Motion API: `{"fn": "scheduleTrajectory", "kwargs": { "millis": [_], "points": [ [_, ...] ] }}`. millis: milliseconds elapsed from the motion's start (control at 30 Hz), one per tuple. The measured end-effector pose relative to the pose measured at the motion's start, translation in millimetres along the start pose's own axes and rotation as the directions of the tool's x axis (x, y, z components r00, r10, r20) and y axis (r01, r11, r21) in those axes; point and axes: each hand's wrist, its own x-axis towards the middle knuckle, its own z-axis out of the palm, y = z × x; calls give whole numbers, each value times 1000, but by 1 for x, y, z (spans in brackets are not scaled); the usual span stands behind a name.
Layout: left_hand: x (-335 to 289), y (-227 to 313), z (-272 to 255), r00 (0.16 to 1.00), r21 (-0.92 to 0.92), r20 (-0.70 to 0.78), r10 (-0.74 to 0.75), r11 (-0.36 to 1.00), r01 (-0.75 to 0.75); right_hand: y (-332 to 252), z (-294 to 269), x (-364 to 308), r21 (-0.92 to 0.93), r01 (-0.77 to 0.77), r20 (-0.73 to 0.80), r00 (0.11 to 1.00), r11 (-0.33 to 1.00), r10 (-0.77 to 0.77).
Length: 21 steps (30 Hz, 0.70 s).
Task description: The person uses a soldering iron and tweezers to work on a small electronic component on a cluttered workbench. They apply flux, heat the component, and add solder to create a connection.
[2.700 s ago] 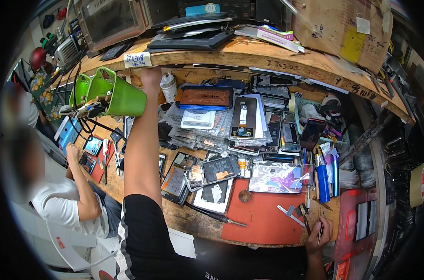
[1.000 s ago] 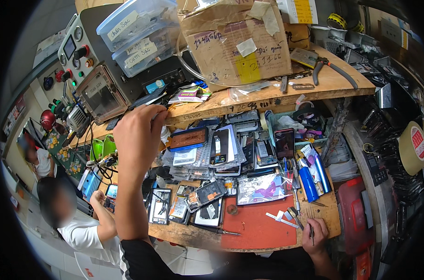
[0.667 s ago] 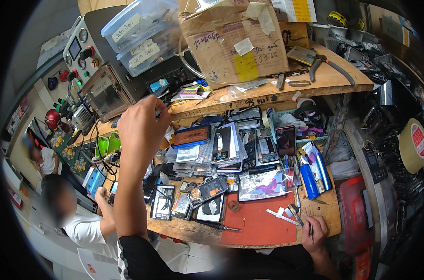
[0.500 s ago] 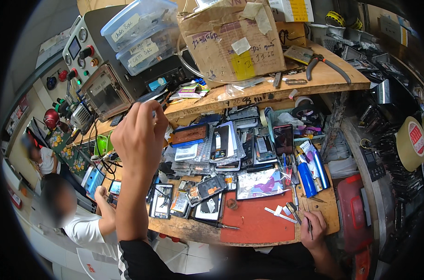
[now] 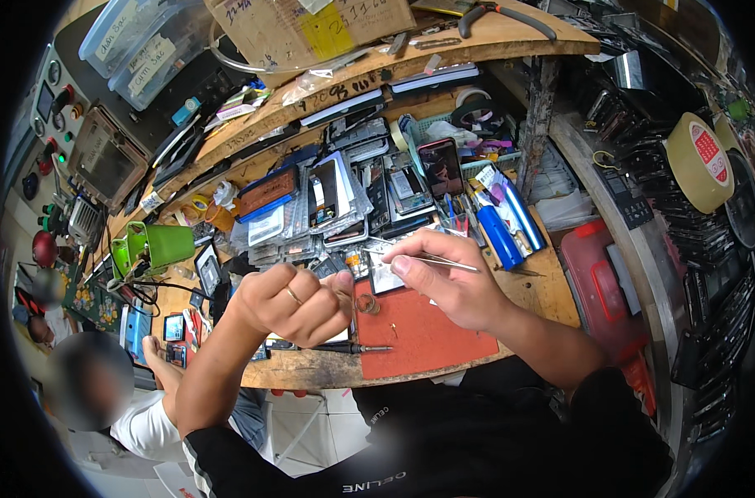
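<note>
Above the front part of the bench, my left hand [image 5: 294, 305] is closed, its fingers curled and a ring on one of them. What its fingertips pinch, if anything, is hidden or too small to make out. My right hand [image 5: 452, 286] is raised just beside it, gripping slim metal tweezers [image 5: 444, 261] whose tips point toward the left hand. Beneath both hands lies a red mat [image 5: 427, 332], with a small round jar [image 5: 366, 305] at its left side. A soldering iron [image 5: 344, 346] lies along the mat's left edge, its metal tip over the mat.
Stacked phones and parts [image 5: 327, 199] fill the back of the bench beneath a wooden shelf [image 5: 352, 87]. Blue cylinders [image 5: 499, 236] and a red case [image 5: 601, 278] are at the right. A green bin [image 5: 161, 245] and a person in a white shirt [image 5: 141, 423] are at the left.
My left hand has come down from its raised position toward the mat. My right hand has risen from the mat's right side toward it with the tweezers. The view has shifted.
</note>
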Motion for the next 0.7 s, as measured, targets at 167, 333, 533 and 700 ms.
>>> {"fn": "scheduleTrajectory", "kwargs": {
  "millis": [167, 333, 533, 700],
  "points": [
    [-1, 5, 0, 999, -52, -13, 36, 998, -37, 1, 4, -1, 98, -136, 84, 988, 986, 128],
    [-7, 7, 3, 997, -59, -27, 67, 996, -68, 0, 8, -7, 147, -216, 68, 976, 965, 208],
    [-7, 49, 2, 874, -165, -38, -485, 865, 473, 7, 14, -14, 54, -54, -172, 983, 997, 63],
    [29, 120, 3, -12, -661, 429, -903, -323, 677, 17, 22, -19, -111, 92, -304, 945, 990, -122]
  ]
}}
